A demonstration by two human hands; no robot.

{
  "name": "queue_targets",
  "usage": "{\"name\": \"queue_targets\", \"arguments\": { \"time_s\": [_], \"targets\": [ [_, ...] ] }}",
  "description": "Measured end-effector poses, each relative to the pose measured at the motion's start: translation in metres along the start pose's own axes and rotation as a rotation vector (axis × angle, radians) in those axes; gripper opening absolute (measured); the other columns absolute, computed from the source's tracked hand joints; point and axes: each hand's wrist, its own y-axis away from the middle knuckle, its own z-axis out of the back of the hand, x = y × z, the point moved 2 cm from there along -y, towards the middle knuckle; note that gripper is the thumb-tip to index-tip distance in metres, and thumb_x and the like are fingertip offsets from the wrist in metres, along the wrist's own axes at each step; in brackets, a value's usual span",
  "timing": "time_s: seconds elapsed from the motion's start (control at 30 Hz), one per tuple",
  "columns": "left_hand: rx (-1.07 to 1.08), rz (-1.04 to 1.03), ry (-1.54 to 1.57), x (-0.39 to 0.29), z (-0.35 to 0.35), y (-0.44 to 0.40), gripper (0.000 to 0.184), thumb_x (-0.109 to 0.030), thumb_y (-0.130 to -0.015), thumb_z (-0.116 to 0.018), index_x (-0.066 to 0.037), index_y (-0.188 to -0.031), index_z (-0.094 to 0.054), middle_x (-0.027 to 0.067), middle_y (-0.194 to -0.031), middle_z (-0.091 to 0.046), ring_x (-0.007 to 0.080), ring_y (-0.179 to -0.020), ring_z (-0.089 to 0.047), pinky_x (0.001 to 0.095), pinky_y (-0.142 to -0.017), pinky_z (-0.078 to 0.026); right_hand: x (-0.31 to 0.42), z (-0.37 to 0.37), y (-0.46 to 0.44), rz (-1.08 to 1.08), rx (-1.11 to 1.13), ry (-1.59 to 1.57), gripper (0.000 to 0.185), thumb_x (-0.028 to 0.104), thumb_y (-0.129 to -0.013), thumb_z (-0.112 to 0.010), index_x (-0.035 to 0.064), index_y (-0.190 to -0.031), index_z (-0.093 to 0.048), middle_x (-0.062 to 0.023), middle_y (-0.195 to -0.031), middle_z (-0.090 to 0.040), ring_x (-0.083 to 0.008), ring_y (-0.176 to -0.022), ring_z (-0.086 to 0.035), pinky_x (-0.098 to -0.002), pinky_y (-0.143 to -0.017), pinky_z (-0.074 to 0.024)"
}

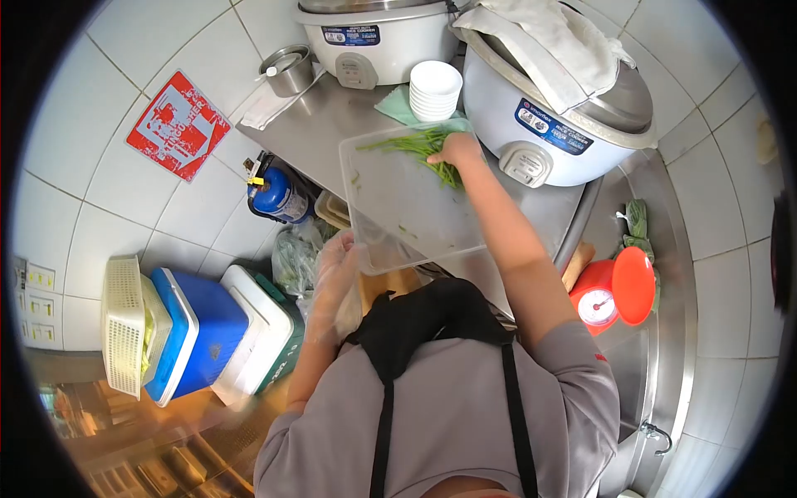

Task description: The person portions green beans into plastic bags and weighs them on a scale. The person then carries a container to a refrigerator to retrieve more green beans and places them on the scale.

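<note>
My right hand (458, 151) is closed around a bunch of thin green stalks (407, 144) at the far end of a translucent plastic tray (423, 217). Some stalks spread out to the left of my fingers and others poke out below them. A few loose green bits lie on the tray's bottom. My left hand (336, 256), in a clear plastic glove, grips the tray's near left corner; its fingertips are partly hidden. Below the tray shows part of the steel counter (311, 124).
Two large rice cookers (531, 104) stand behind, one with a cloth (552, 50) on its lid. Stacked white bowls (435, 87) sit between them. A red scale (599, 300) is at right. Coolers (199, 328), a basket (124, 328) and a blue extinguisher (281, 197) are at left.
</note>
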Motion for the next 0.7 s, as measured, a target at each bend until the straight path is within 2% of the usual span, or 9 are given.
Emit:
{"name": "queue_targets", "arguments": {
  "time_s": [0.03,0.13,0.17,0.27,0.33,0.43,0.53,0.63,0.7],
  "targets": [
    [0.049,0.025,0.035,-0.012,-0.001,0.000,0.027,-0.006,-0.076,-0.052,0.002,-0.102,-0.056,0.0056,-0.087,-0.060,0.0102,-0.082,-0.054,0.0233,-0.075,-0.042,0.003,-0.010,-0.008,0.042,0.028,0.044,0.068,0.046,-0.057,-0.076,0.0024,-0.106,-0.059,-0.0156,-0.118,-0.052,-0.0281,-0.106,-0.052,-0.0370,-0.083,-0.0456],
    [0.113,0.019,0.003,-0.021,0.003,-0.005,0.030,-0.006,-0.074,-0.052,0.001,-0.103,-0.056,0.0081,-0.091,-0.061,0.0136,-0.085,-0.056,0.0259,-0.078,-0.043,0.017,-0.027,-0.011,0.173,-0.041,0.230,0.065,0.042,-0.055,-0.077,0.0014,-0.103,-0.060,-0.0169,-0.120,-0.050,-0.0281,-0.107,-0.051,-0.0377,-0.084,-0.0453],
    [0.117,-0.016,-0.048,-0.022,0.004,-0.007,0.030,-0.006,-0.074,-0.052,0.001,-0.103,-0.056,0.0089,-0.092,-0.061,0.0150,-0.085,-0.056,0.0269,-0.079,-0.043,0.017,-0.029,-0.010,0.167,-0.041,0.156,0.055,0.032,-0.057,-0.075,0.0011,-0.100,-0.062,-0.0177,-0.113,-0.054,-0.0284,-0.102,-0.054,-0.0370,-0.083,-0.0452],
    [0.121,-0.092,-0.187,-0.017,0.013,-0.012,0.030,-0.007,-0.075,-0.053,0.001,-0.103,-0.055,0.0112,-0.094,-0.061,0.0184,-0.088,-0.058,0.0291,-0.081,-0.043,0.015,-0.041,-0.007,0.253,-0.013,0.014,0.045,0.026,-0.059,-0.070,0.0006,-0.095,-0.063,-0.0190,-0.104,-0.059,-0.0294,-0.095,-0.057,-0.0369,-0.082,-0.0450],
    [0.105,-0.111,-0.253,-0.003,0.020,-0.019,0.031,-0.009,-0.076,-0.054,0.001,-0.105,-0.054,0.0124,-0.094,-0.061,0.0196,-0.089,-0.058,0.0299,-0.081,-0.043,0.001,-0.042,-0.004,0.310,-0.028,-0.208,0.043,0.023,-0.059,-0.068,0.0002,-0.095,-0.062,-0.0172,-0.097,-0.061,-0.0272,-0.089,-0.059,-0.0353,-0.079,-0.0449],
    [-0.122,-0.215,-0.352,-0.012,0.022,-0.019,0.033,-0.013,-0.078,-0.056,0.001,-0.107,-0.052,0.0123,-0.094,-0.061,0.0207,-0.090,-0.058,0.0312,-0.082,-0.044,-0.019,-0.029,0.017,0.387,-0.026,-0.731,0.038,0.016,-0.063,-0.066,-0.0008,-0.096,-0.058,-0.0110,-0.089,-0.061,-0.0219,-0.079,-0.058,-0.0314,-0.074,-0.0437],
    [0.015,-0.193,-0.177,-0.054,0.008,-0.020,0.035,-0.013,-0.081,-0.054,0.001,-0.113,-0.050,0.0124,-0.107,-0.055,0.0173,-0.100,-0.051,0.0294,-0.087,-0.040,-0.025,-0.010,0.047,0.375,0.016,-1.105,0.035,0.009,-0.067,-0.063,-0.0012,-0.099,-0.055,-0.0055,-0.083,-0.058,-0.0159,-0.077,-0.055,-0.0271,-0.072,-0.0425],
    [0.117,-0.029,0.072,-0.064,-0.020,-0.034,0.047,-0.028,-0.085,-0.052,-0.001,-0.123,-0.042,0.0152,-0.113,-0.052,0.0213,-0.106,-0.048,0.0321,-0.092,-0.036,-0.026,-0.014,0.057,0.406,0.013,-1.305,0.036,0.005,-0.070,-0.062,-0.0005,-0.104,-0.051,-0.0039,-0.084,-0.056,-0.0129,-0.078,-0.054,-0.0245,-0.072,-0.0414],
    [0.279,0.061,0.320,-0.032,-0.044,-0.071,0.054,-0.037,-0.087,-0.048,-0.002,-0.127,-0.038,0.0156,-0.117,-0.049,0.0233,-0.111,-0.045,0.0336,-0.096,-0.031,-0.027,-0.015,0.064,0.453,-0.037,-1.390,0.038,0.005,-0.072,-0.063,0.0000,-0.107,-0.049,-0.0036,-0.087,-0.055,-0.0125,-0.080,-0.054,-0.0239,-0.073,-0.0409]
  ]
}}
